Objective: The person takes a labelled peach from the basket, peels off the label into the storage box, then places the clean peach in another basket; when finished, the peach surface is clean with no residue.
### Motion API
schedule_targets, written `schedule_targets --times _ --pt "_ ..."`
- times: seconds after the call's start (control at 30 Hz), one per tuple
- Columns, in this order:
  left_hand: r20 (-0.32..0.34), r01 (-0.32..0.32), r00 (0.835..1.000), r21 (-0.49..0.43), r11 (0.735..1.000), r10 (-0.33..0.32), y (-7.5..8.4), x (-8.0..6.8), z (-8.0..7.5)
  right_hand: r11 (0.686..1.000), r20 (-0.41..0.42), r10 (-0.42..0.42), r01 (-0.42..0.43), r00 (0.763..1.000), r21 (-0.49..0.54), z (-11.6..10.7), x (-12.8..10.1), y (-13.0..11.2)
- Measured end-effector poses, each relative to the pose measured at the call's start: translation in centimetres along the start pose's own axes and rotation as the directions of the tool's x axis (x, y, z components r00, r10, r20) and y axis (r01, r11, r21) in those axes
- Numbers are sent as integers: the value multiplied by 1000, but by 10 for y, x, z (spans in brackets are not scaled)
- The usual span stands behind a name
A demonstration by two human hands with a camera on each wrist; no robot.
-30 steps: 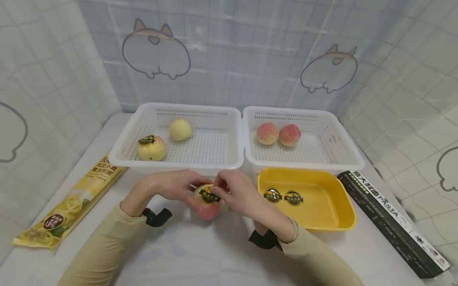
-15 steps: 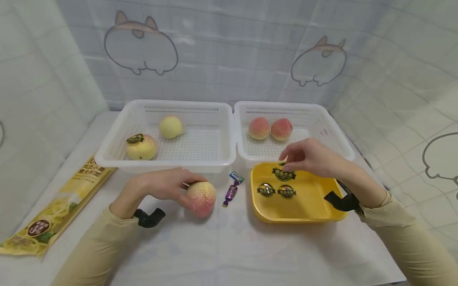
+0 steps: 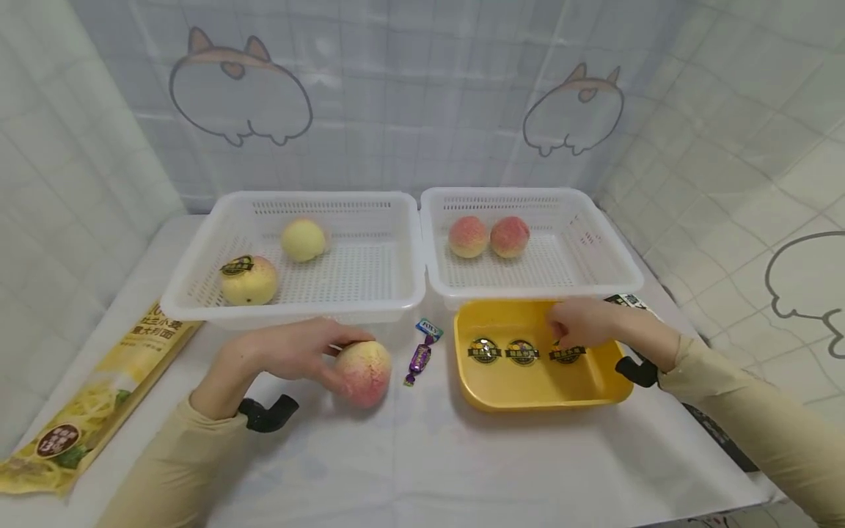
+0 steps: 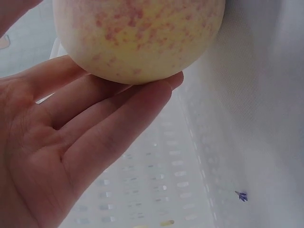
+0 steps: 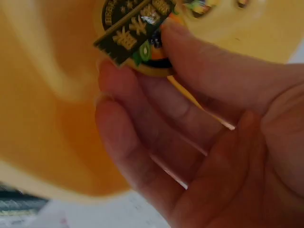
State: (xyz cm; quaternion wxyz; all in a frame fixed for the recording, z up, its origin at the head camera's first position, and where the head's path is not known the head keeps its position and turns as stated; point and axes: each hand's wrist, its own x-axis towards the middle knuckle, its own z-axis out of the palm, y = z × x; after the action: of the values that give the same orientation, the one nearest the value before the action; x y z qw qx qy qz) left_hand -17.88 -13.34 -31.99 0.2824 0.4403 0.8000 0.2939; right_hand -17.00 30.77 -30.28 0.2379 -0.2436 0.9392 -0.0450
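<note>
My left hand (image 3: 330,358) grips a pink-and-yellow peach (image 3: 366,374) on the white table in front of the left basket. In the left wrist view the fingers (image 4: 109,114) cup the peach (image 4: 137,33) from below, and no label shows on it. My right hand (image 3: 561,334) reaches into the yellow tray (image 3: 528,400) and pinches a dark round sticker (image 3: 569,354) at the tray floor. In the right wrist view the thumb and fingers (image 5: 156,61) hold the sticker (image 5: 133,28) against the yellow tray (image 5: 42,118). Two more stickers (image 3: 484,350) lie left of it.
A wrapped candy (image 3: 422,353) lies between peach and tray. The left white basket (image 3: 290,308) holds two yellow fruits, one stickered (image 3: 249,280). The right basket (image 3: 528,290) holds two peaches (image 3: 468,236). A pasta bag (image 3: 99,396) lies far left, a black box (image 3: 719,433) under my right forearm.
My right hand peeled the sticker off the peach, carried it right, and lowered it into the yellow tray beside the two others. The left hand kept hold of the peach.
</note>
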Motion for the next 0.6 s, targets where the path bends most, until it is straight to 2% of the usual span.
schedule_targets --times 0.1,0.2,0.5,0.6 --pt "-6 8 1000 4 1000 -8 0 1 2 998 94 39 -43 995 47 5 3 4" --pt "-8 20 1000 -7 1000 -20 0 1 3 996 140 57 -66 988 64 9 7 6" --pt "-15 32 999 1 999 -32 2 -2 1 994 117 4 9 993 -109 14 12 6" --pt "-17 29 999 -6 1000 -29 2 -2 1 993 140 40 -23 989 -119 11 11 6"
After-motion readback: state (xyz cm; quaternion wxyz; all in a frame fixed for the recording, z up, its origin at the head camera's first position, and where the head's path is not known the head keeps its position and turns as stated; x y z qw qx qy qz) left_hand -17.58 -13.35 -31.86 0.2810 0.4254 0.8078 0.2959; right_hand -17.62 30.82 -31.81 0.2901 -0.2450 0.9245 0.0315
